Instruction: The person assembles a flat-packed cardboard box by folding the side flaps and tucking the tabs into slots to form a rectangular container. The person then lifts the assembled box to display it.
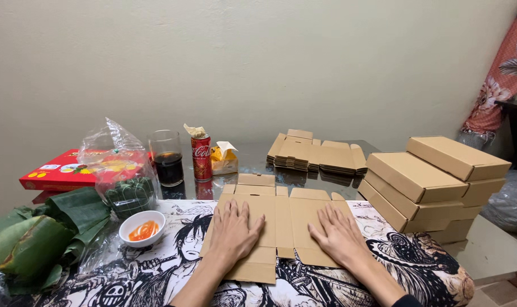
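On the bench [491, 256] we press both hands, left hand [234, 227] and right hand [338, 230], fingers spread flat, on an unfolded cardboard blank [281, 219]; folded boxes [432, 182] stand stacked, more flat blanks [315, 154] wait.

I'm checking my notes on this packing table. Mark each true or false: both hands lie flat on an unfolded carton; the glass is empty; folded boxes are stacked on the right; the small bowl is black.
1. Both hands, left hand and right hand, lie flat on the unfolded carton: true.
2. The glass is empty: false, it holds dark drink.
3. Folded boxes are stacked on the right: true.
4. The small bowl is black: false, it is white.
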